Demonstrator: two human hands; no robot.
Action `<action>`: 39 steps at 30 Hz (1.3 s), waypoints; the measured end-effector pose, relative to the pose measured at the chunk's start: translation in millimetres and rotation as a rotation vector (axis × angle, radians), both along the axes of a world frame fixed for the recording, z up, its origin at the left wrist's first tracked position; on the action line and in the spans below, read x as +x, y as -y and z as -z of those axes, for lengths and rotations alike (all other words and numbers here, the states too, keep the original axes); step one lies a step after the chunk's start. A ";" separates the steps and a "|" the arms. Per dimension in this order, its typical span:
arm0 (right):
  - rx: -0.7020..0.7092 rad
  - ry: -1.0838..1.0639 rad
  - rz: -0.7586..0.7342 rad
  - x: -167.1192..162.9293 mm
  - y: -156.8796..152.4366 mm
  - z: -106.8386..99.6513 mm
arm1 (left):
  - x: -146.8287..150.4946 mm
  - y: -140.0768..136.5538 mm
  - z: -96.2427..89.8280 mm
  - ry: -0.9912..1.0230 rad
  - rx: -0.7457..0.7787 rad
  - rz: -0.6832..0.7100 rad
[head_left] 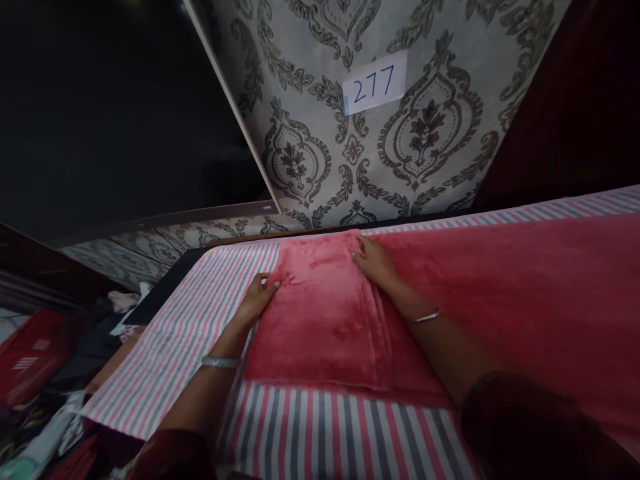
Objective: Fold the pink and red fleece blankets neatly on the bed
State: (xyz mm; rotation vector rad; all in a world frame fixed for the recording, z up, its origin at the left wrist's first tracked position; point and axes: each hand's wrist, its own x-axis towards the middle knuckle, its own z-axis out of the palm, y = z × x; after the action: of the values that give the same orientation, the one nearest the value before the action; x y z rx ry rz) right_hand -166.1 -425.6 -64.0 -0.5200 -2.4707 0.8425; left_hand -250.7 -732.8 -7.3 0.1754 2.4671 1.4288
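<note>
A plush red blanket point(315, 320) lies on a striped sheet point(180, 313), with its left part folded over into layers. At the left edge of the folded part, my left hand point(259, 295) is closed on the cloth, thumb on top and the other fingers partly hidden. My right hand point(374, 261) grips the layered edge near the far right corner of that folded part, fingers curled at the cloth. To the right, the blanket continues as a wide, flatter stretch under my right forearm.
Behind stands a patterned wall point(350, 167) with a paper label point(375, 83) reading 277. A large dark screen point(125, 113) fills the upper left. Clutter and a red bag-like item point(35, 353) sit below left. A dark red panel point(565, 113) is at right.
</note>
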 end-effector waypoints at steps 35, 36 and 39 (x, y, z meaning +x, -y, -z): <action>0.341 0.242 -0.406 127.9 59.7 -16.2 | 97.8 71.5 14.9 -0.499 -0.323 0.052; 0.344 0.206 -0.427 135.4 62.8 -16.0 | 102.4 71.3 13.0 -0.630 -0.356 0.085; 0.350 0.154 -0.514 159.5 74.4 -11.7 | 123.4 56.0 16.1 -0.910 -0.466 0.279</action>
State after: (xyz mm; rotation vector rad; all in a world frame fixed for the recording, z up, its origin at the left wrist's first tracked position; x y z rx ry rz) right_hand -6.5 -500.0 -52.3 0.1921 -2.8605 0.5351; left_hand -127.4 -788.8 -23.4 1.2348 3.1832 0.6784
